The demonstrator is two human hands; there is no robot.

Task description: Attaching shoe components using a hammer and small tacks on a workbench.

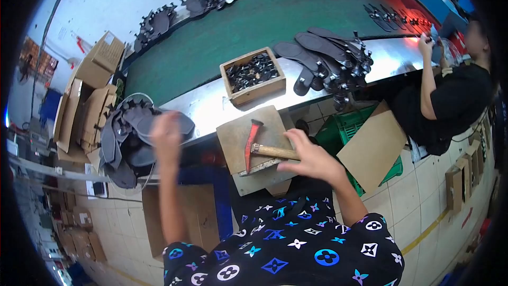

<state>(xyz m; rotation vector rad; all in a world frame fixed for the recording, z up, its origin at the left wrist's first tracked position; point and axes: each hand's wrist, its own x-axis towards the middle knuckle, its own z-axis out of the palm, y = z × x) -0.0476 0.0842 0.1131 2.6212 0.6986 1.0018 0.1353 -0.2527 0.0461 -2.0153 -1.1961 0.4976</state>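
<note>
A hammer (252, 147) with a red head and wooden handle lies on the tan work board (231, 136) in front of me. My right hand (315, 160) is at the end of its handle, fingers and thumb apart on either side of it; whether they touch the wood is unclear. My left hand (166, 131) is at the near edge of a heap of dark shoe soles (129, 127) on the left. Motion smears its fingers, so any hold on a sole (184, 123) beside it cannot be made out.
A wooden box (254, 94) of small black parts stands on the metal ledge (203, 107). More soles with heels (323, 58) lie to its right. Beyond runs a green conveyor belt (222, 37). A co-worker (450, 95) sits at the right, near a green crate (394, 172).
</note>
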